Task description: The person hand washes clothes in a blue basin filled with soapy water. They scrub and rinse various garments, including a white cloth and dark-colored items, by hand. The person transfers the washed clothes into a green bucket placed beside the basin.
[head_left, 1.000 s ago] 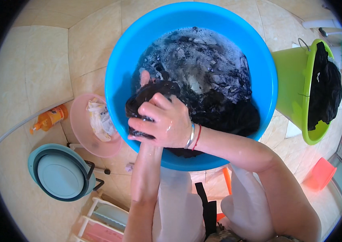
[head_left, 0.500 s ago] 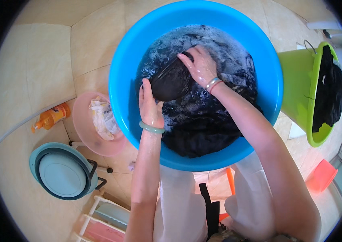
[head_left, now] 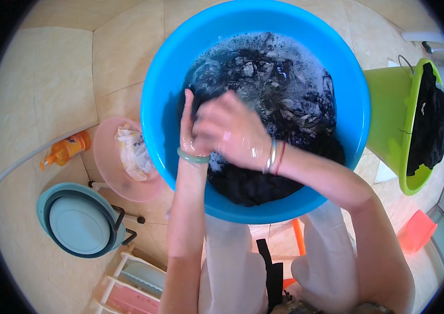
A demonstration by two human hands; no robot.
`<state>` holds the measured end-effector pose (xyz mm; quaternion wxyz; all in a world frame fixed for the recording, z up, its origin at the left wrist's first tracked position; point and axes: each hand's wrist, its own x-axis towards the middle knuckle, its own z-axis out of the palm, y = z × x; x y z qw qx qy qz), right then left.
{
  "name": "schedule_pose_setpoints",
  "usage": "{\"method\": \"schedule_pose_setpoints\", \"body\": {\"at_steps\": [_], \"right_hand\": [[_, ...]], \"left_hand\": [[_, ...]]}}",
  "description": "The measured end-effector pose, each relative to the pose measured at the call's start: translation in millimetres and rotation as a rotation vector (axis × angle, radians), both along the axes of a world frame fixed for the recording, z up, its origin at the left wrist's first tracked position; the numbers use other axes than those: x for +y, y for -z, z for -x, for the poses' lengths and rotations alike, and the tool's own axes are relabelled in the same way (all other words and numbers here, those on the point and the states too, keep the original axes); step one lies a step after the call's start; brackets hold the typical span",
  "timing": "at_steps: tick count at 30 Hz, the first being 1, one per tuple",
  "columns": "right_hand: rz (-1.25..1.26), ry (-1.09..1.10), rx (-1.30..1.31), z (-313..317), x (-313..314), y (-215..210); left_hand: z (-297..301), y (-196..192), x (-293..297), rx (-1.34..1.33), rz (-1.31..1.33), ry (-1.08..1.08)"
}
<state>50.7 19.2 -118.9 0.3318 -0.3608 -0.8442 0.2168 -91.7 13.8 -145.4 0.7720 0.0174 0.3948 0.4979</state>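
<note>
Grip, whether clamped or loose, is unclear as the blurred right hand [head_left: 232, 133] swings back over the left hand [head_left: 187, 135], suggesting another rubbing stroke, with black cloth [head_left: 253, 187] in a blue tub [head_left: 354, 104].

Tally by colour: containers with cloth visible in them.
Blue basin: 1
Pink basin: 1
Green bucket: 1
Total: 3
</note>
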Motion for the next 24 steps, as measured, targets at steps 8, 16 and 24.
{"method": "schedule_pose_setpoints", "body": {"at_steps": [8,16,24], "right_hand": [[0.032,-0.176,0.110,21.5,-48.8,-53.0],[-0.145,0.006,0.214,22.8,-20.4,-21.1],[0.260,0.453,0.146,-18.3,46.7,51.7]], "left_hand": [[-15.9,-4.2,7.1,-0.070,0.048,-0.149],[-16.9,29.3,-15.8,-0.180,-0.069,-0.195],[-42.6,-24.5,-5.6,0.300,0.234,-0.277]]}}
